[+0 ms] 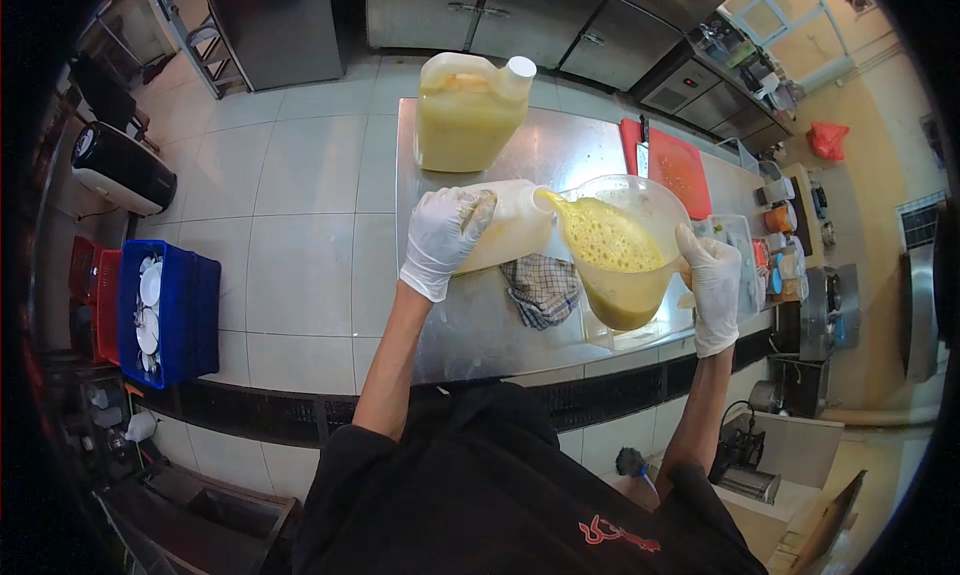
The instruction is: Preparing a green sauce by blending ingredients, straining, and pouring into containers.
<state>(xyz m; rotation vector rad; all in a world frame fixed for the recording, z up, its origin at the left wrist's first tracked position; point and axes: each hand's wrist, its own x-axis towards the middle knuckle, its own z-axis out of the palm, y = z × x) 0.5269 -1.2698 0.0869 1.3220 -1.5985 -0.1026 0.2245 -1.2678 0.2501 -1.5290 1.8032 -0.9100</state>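
Note:
My left hand (448,234), in a white glove, grips the handle of a translucent plastic jug (514,226) that lies tilted with its mouth to the right. Yellow liquid (559,200) runs from that mouth into a large clear plastic pitcher (630,290). The pitcher holds foamy yellow liquid and leans towards the jug; my gloved right hand (709,282) is closed on its handle at the right. A second jug (469,129) with a white cap stands upright beyond, partly filled with yellow liquid. A checked cloth (544,290) lies between the tilted jug and the pitcher.
The steel table (480,335) carries red cutting boards (675,170), a knife (643,151) and a clear plastic container (735,252) at the right. Beyond it stand steel cabinets (525,20). A blue crate (195,312) of white dishes is at the left, beside red crates (109,305).

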